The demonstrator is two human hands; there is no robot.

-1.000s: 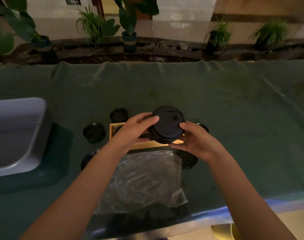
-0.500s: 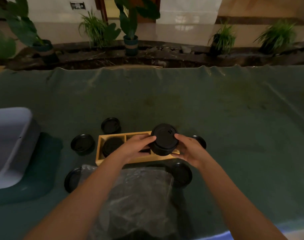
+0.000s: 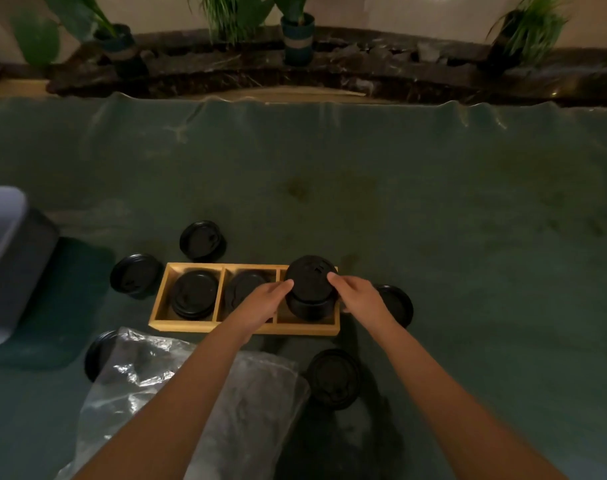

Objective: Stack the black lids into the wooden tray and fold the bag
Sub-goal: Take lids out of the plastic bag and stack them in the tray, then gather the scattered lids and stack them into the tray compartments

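Left hand (image 3: pixel 264 300): fingers curled, gripping lid stack (image 3: pixel 310 287) from left.
Right hand (image 3: pixel 358 296): gripping stack's right side.
Stack: in wooden tray's (image 3: pixel 246 328) right compartment.

Both hands (image 3: pixel 310 299) grip lid stack (image 3: pixel 310 289)

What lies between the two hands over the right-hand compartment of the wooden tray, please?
In the head view, a stack of black lids sits between the left hand and right hand, in the wooden tray.

We see the bag (image 3: pixel 191 403) hiding part of one lid (image 3: pixel 96 355); grey bin (image 3: pixel 4 265) cut off left; middle-compartment lids (image 3: pixel 241 289) partly behind left hand (image 3: pixel 264 301).
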